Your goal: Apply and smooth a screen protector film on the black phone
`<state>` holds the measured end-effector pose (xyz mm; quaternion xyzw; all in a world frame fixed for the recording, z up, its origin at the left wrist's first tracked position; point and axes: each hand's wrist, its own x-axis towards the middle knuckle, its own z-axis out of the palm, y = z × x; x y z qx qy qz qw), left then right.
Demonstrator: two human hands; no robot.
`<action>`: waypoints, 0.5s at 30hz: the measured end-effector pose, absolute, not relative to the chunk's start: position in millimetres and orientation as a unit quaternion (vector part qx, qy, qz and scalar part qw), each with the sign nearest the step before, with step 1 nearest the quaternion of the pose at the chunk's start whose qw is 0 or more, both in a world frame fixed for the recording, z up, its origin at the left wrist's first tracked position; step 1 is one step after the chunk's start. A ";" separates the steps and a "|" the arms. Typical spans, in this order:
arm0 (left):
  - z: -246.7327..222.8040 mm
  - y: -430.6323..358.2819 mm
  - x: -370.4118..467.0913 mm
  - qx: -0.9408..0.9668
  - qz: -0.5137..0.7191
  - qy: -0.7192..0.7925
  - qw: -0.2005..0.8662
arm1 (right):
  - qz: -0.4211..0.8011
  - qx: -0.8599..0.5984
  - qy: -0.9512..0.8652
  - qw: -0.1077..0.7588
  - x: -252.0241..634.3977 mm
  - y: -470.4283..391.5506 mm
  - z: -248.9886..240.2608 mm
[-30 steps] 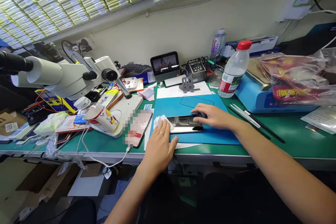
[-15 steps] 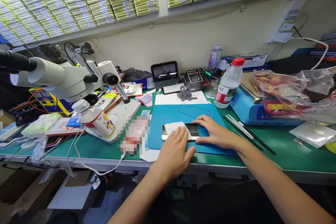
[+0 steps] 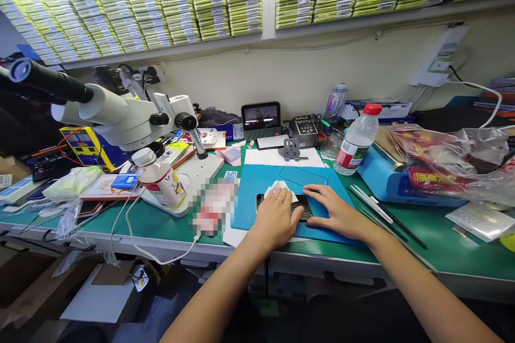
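Left hand [image 3: 277, 217]: grip flat, unclosed, fingers over the white wipe [image 3: 278, 184] on the phone [image 3: 304, 206]; the nearer hand.
Phone: under this hand on the blue mat [image 3: 247, 190], long axis from 9 to 3 o'clock.
Right hand [image 3: 340, 214]: at the phone's 3 o'clock end, thumb and finger spread around it; whether this grip pinches, I cannot tell.

Dark rectangular panel [image 3: 304, 204], flat on blue mat [image 3: 246, 198] — white cloth [image 3: 276, 185], crumpled, on top
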<state>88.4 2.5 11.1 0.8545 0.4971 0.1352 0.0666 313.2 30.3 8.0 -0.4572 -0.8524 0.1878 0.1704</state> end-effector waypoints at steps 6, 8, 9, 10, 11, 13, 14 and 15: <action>2.9 -15.1 36.7 0.836 0.145 0.528 0.039 | 0.189 -0.470 -0.846 0.165 309.4 26.6 15.2; -0.5 -27.2 26.4 0.836 0.144 0.528 0.035 | 0.192 -0.467 -0.847 0.167 308.9 27.1 14.6; -1.7 -33.2 23.6 0.838 0.144 0.525 0.033 | 0.192 -0.466 -0.847 0.168 308.6 27.3 14.5; -2.5 -38.8 22.3 0.839 0.144 0.523 0.032 | 0.191 -0.466 -0.847 0.169 308.4 27.5 14.5; -2.9 -43.9 22.0 0.842 0.142 0.520 0.032 | 0.190 -0.467 -0.847 0.169 308.2 27.5 14.5; -2.8 -51.8 23.7 0.845 0.134 0.516 0.035 | 0.185 -0.470 -0.846 0.170 307.9 27.2 15.0; -2.4 -54.6 25.1 0.845 0.129 0.517 0.037 | 0.184 -0.470 -0.846 0.171 307.8 27.0 15.2; -1.9 -56.5 27.0 0.845 0.124 0.519 0.040 | 0.183 -0.468 -0.847 0.172 307.8 26.6 15.6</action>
